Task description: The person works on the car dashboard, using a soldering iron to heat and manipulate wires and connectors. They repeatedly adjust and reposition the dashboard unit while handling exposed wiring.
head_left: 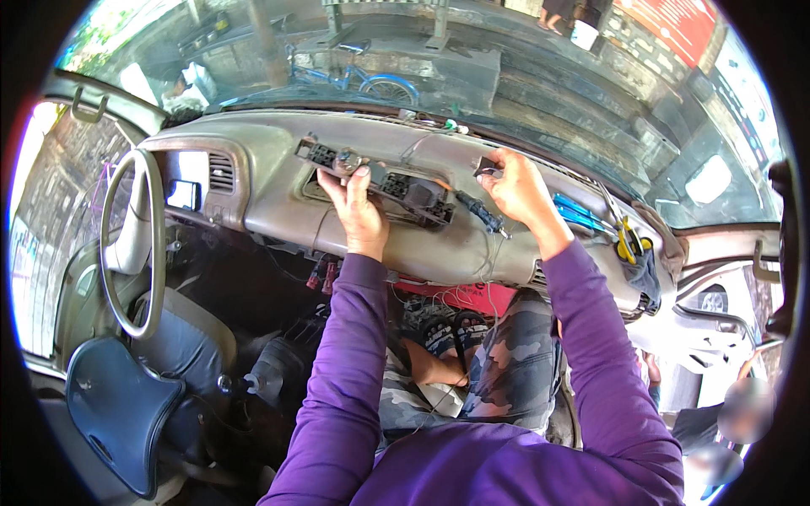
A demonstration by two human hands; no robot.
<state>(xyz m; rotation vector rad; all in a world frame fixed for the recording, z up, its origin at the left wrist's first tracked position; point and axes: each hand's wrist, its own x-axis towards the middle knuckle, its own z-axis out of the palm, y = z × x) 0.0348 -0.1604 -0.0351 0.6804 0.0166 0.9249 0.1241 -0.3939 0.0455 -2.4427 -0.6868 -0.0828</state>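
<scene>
My left hand [361, 211] grips a black relay and connector block [321, 154] with a metal piece near its end, above the dashboard [287, 219]. A second black socketed block [409, 194] lies just to the right of that hand. My right hand [523, 198] pinches a small dark part [488, 167] above the dash. Between the hands, below the right one, rests a dark cylindrical tool [481, 215] with a metal tip and an orange piece. Blue-handled tools [578, 215] and yellow-handled pliers [629, 244] lie to the right of my right hand.
A steering wheel [156, 253] is at the left, a gear lever [226, 384] at lower left. Thin wires hang over the dash above a red panel [472, 297]. Through the windshield are a blue bicycle [371, 84] and a person's legs [553, 17]; people stand outside the open right door.
</scene>
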